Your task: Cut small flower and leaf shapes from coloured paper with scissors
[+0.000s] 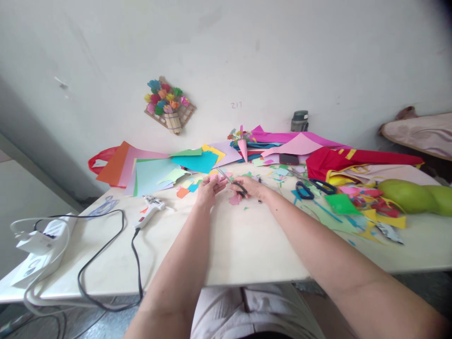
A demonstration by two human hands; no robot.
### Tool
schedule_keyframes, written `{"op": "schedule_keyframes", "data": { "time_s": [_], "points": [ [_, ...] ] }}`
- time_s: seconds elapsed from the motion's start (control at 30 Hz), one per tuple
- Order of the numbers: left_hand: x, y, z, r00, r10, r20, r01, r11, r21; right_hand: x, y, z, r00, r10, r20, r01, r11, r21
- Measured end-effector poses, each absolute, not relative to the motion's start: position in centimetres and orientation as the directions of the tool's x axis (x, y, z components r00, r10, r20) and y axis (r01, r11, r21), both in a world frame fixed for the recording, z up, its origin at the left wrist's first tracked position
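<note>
The right hand [250,186] was clamped on the black-handled metal scissors [240,189], with the 2 blades directed toward the left fingers. The left hand [209,189] was just beside the blade tips, near a small pink paper piece [213,177]; whether its fingers gripped this piece could not be determined. Beyond the right fingers, a pink paper cone [243,149], tip down, contained multicoloured paper flowers [239,135]. Beyond and left of the left fingers, a wall-mounted beige stick-walled pot [173,123] contained bright paper blooms [163,98]. Beyond and right of the right fingers, a dark grey bottle [300,121] was upright; its contents were indiscernible.
</note>
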State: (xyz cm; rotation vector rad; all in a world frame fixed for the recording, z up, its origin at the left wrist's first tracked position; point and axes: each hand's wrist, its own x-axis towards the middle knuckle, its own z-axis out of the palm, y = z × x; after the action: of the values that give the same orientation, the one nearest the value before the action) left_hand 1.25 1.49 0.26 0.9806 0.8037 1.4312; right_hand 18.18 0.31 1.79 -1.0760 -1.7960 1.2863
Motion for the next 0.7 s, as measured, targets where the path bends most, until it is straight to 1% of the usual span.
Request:
{"op": "schedule_keyframes", "data": {
  "time_s": [0.13, 0.4, 0.6, 0.7],
  "points": [
    [1.3, 1.33, 0.49, 0.005, 0.993, 0.12, -0.454, -0.105, 0.885, 18.21, 0.36, 1.79, -0.423, 0.905, 0.05, 0.241, 0.166, -0.956],
    [1.34, 1.83, 0.36, -0.086, 0.996, 0.036, -0.6, -0.081, 0.796, 18.03, 0.68, 1.37, -0.425, 0.902, 0.074, 0.258, 0.199, -0.945],
    [1.63, 1.95, 0.4, -0.088, 0.995, -0.051, -0.651, -0.019, 0.759, 17.85, 0.52, 1.35, -0.423, 0.902, 0.08, 0.243, 0.199, -0.949],
    [1.62, 2.0, 0.41, -0.082, 0.994, -0.066, -0.66, -0.005, 0.752, 17.83, 0.51, 1.37, -0.428, 0.9, 0.078, 0.249, 0.201, -0.948]
  ]
}}
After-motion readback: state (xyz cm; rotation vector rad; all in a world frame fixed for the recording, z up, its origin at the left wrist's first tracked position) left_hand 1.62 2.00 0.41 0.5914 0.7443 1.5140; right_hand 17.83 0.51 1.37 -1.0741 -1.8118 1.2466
